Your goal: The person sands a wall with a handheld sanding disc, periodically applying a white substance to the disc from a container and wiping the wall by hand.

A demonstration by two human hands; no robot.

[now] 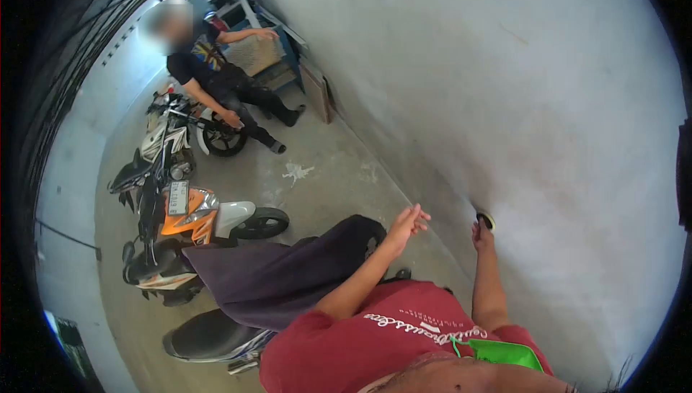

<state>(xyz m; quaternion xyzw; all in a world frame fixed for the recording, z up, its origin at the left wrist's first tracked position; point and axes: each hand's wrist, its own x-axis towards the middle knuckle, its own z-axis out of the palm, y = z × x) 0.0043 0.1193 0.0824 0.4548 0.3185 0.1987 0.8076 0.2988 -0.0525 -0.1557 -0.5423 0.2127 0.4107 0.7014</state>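
Against the grey wall [548, 134], my right hand [482, 234] grips a small round pad [487, 219] with a dark body and a pale rim. The pad sits right at the wall surface, and its exact kind is too small to make out. My left hand [408, 229] is raised in the air short of the wall, fingers loosely stretched out and holding nothing. Below it lies a dark purple cloth [281, 278] draped over what looks like another motorbike.
Left of me stand an orange motorbike [191, 214], a white and black motorbike [169, 137] and a dark seat [216, 335]. A person [216, 69] sits by the wall beside a cluttered blue shelf [285, 69]. A white patch [297, 172] marks the concrete floor.
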